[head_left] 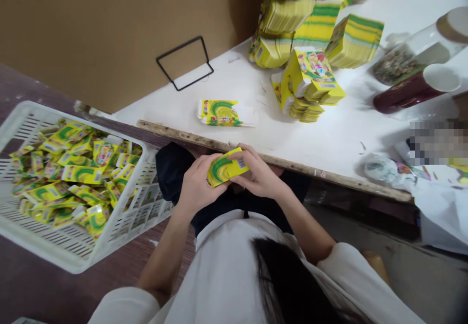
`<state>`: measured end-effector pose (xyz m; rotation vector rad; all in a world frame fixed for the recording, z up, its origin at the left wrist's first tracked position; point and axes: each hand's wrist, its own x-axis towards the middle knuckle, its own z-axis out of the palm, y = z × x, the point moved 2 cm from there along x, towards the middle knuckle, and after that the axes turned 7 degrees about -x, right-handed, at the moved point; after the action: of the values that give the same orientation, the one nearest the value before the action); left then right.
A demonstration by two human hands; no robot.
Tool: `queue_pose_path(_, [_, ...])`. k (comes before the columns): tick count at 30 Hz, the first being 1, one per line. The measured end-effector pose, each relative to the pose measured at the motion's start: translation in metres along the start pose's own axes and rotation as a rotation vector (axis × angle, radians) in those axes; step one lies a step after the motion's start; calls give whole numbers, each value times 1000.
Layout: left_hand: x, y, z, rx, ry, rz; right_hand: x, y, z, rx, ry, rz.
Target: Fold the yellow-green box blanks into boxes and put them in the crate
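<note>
Between my two hands, in front of the table edge, is a small yellow and green carton (pixel 227 167). My left hand (pixel 199 180) grips its left end, with fingers wrapped round it. At the other end, by the barcode, my right hand (pixel 258 173) pinches the carton between thumb and fingers. Just beyond, on the table, lie flat cartons (pixel 221 113) of the same print, with white flaps to the right. A fanned pile of flat cartons (pixel 316 70) leans farther back to the right.
A white plastic basket (pixel 117 207) holding many small cartons (pixel 82 168) stands at left. Tall stacks of flat cartons (pixel 288 14) rise at the back. To the right are a maroon cup (pixel 405 90) and a clear jar (pixel 413 46). A black wire frame (pixel 186 63) stands beside a brown board (pixel 127 27).
</note>
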<state>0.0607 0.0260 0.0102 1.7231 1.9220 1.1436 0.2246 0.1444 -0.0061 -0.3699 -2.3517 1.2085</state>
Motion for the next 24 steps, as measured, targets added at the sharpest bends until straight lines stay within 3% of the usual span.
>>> queue_pose_path(5, [-3,-2,8,-16,4,-19,0,-4,15,124,77,55])
queue_pose_path(11, [-12,-15,14,-57,51,-108,8,-6,29,78,180,138])
queue_pose_path(13, [-19,-29,-2,-178,232,-203,15,-3,28,111,187,139])
queue_pose_path(15, [-29,-49,-31,-360,603,-272,26,6,20,99,216,178])
queue_pose_path(16, [-36,-60,-48,-474,858,-270,33,13,14,60,248,208])
queue_pose_path(17, [-41,-71,-63,-509,941,-269,41,21,8,1,282,239])
queue_pose_path(20, [-53,-101,-86,-705,999,-501,70,46,-5,-199,378,343])
queue_pose_path(22, [-57,-109,-78,-800,1015,-612,89,59,-7,-340,398,419])
queue_pose_path(24, [-56,-109,-56,-851,972,-660,103,68,-4,-464,374,485])
